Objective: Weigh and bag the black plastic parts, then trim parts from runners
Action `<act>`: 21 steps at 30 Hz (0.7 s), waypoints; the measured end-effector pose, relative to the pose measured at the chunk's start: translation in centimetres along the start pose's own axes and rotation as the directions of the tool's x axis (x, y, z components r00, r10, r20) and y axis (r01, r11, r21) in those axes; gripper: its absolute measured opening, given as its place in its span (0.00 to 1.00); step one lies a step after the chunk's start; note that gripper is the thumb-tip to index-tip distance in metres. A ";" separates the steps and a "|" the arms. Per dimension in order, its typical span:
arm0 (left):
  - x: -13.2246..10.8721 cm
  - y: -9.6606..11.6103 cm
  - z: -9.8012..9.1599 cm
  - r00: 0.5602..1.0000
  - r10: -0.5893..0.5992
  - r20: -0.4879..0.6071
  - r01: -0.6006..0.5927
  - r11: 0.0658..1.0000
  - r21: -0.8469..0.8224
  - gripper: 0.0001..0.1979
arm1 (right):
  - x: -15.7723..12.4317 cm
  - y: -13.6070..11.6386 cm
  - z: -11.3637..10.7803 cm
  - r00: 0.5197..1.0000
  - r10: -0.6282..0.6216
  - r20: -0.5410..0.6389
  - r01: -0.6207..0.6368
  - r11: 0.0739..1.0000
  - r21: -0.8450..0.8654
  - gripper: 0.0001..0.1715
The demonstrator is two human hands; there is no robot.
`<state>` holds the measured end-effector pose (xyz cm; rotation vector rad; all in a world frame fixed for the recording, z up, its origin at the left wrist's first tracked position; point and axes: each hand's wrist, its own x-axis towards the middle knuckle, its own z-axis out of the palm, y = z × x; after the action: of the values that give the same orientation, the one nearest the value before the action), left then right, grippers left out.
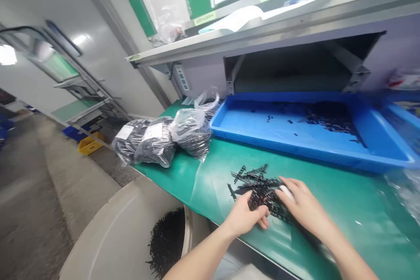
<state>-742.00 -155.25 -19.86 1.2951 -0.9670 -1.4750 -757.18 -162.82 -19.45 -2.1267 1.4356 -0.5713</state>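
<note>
A loose pile of thin black plastic strips (252, 178) with toothed edges lies on the green work surface. My left hand (244, 216) curls round the near left side of the pile, strips between its thumb and fingers. On the right side, my right hand (305, 205) bends over the same strips and closes on some of them. Something white (286, 192) shows at its fingers; I cannot tell what it is. Parts of the strips are hidden beneath both hands.
Behind the pile stands a blue tray (278, 148) with small black parts. Several filled plastic bags (155, 144) sit at the left. Below the table edge, a large pale bin (114, 232) holds black pieces (167, 240). A shelf (229, 39) runs overhead.
</note>
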 end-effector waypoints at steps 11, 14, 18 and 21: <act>1.1 18.2 -13.9 0.455 0.716 -0.529 -0.480 0.698 0.532 0.11 | -4.1 8.3 -1.2 0.934 0.355 -0.043 -0.341 0.921 0.186 0.37; 2.8 22.4 -17.7 0.564 0.675 -0.475 -0.107 0.631 0.769 0.12 | -4.4 6.3 0.8 0.927 0.362 -0.099 -0.341 0.922 0.182 0.41; 4.9 24.2 -19.5 0.845 0.403 -0.351 0.098 0.530 0.843 0.16 | -3.7 4.6 3.4 0.964 0.218 -0.153 -0.189 0.965 0.182 0.37; 5.8 24.3 -19.5 0.938 0.198 -0.283 0.185 0.403 0.896 0.26 | -4.0 4.0 4.2 0.950 0.188 -0.250 -0.121 0.958 0.259 0.33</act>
<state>-719.51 -167.19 -0.97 2.2430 -1.6294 -0.5201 -759.00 -159.66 -25.47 -1.7782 1.5725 -0.9544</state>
